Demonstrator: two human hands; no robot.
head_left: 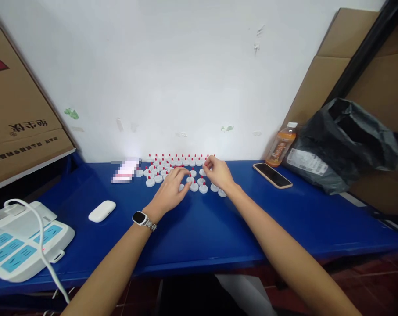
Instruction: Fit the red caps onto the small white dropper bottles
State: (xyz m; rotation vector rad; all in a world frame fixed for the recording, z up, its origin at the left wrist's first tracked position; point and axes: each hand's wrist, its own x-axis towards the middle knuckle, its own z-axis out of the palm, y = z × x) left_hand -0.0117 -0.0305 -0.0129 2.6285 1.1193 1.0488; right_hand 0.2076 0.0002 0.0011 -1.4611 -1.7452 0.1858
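Observation:
Several small white caps with red tips stand in rows on the blue table against the white wall. My left hand, with a watch on its wrist, rests among the nearer caps, fingers curled and pinched on a cap at its fingertips. My right hand reaches in from the right and pinches a cap between thumb and forefinger near the back row. A few loose caps lie between and just in front of the two hands.
A phone lies right of the caps, beside an orange drink bottle and a black plastic bag. A white earbud case and a white power strip sit at the left. Cardboard boxes flank both sides.

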